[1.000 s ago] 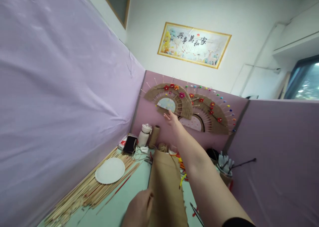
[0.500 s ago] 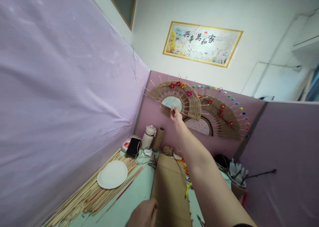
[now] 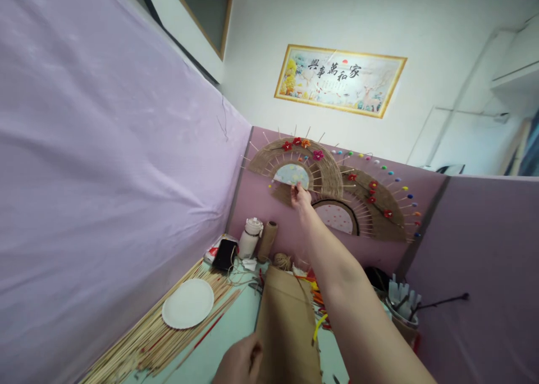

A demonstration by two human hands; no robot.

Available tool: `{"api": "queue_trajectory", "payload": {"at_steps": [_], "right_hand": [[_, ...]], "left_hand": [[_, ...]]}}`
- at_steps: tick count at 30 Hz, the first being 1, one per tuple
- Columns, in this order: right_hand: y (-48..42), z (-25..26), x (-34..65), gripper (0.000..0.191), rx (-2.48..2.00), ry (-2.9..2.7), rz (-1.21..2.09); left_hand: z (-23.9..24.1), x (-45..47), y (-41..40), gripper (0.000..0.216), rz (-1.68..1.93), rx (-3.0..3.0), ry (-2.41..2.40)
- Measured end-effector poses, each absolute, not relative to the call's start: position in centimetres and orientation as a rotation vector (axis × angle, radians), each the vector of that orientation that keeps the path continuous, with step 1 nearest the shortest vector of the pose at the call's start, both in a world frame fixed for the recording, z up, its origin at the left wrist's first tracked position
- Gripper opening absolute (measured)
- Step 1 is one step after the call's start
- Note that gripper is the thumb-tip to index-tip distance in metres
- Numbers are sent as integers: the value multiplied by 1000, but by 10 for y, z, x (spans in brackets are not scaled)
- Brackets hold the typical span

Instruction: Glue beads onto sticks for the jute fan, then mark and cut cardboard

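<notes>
My right hand (image 3: 301, 196) reaches far forward, its fingers pinched on the lower middle edge of a half-ring fan decoration (image 3: 328, 176). This fan is wrapped in brown twine, with thin sticks radiating outward, red, orange and pink flowers along the top and a pale blue half-circle (image 3: 292, 174) at its centre. Behind it on the right, a second twine fan (image 3: 389, 227) with red flowers and coloured pom-poms leans against the pink panel. My left hand (image 3: 240, 359) is loosely curled low in the view, beside a brown cardboard sheet (image 3: 286, 328); nothing shows in its fingers.
Thin wooden sticks (image 3: 147, 339) lie on the left, under a white paper plate (image 3: 188, 304). At the back stand a white bottle (image 3: 250, 238), a twine spool (image 3: 267, 242), a black phone-like object (image 3: 225, 255) and a twine ball (image 3: 282, 260). A bucket (image 3: 404, 322) with glue sticks stands right.
The fan in my right hand has shifted slightly to the right and tilted a little. My left hand has turned, showing a hollow between thumb and fingers. The view has tipped slightly upward.
</notes>
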State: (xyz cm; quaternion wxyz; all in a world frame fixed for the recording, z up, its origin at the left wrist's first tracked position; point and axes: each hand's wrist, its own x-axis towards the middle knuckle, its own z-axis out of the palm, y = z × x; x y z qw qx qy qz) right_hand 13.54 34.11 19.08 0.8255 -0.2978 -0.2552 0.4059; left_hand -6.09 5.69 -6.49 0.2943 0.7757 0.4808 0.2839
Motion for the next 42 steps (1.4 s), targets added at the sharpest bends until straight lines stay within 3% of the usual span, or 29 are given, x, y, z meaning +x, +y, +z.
{"api": "queue_trajectory", "payload": {"at_steps": [2,6,9,12,17,25,42], "right_hand": [[341,193,135,27,-629,-552,864],[343,194,134,25,-615,-567,880],[346,194,135,23,-602,-575,888],[349,195,139,20,-590,-585,889],[351,197,144,11,-573,-607,903],[348,197,143,8,-547,-617,933],[346,200,142,7,-490,-639,947]], "left_hand": [[-17,-54,82,22,1035,2103,1175],[137,-29,173,31,1590,2338,914],[240,-2,248,45,1726,2506,1046],[294,21,300,60,1688,2524,1284],[301,36,328,67,1451,2612,1429],[302,31,332,68,1490,2625,1608],[290,35,327,51,1287,2898,1524]]}}
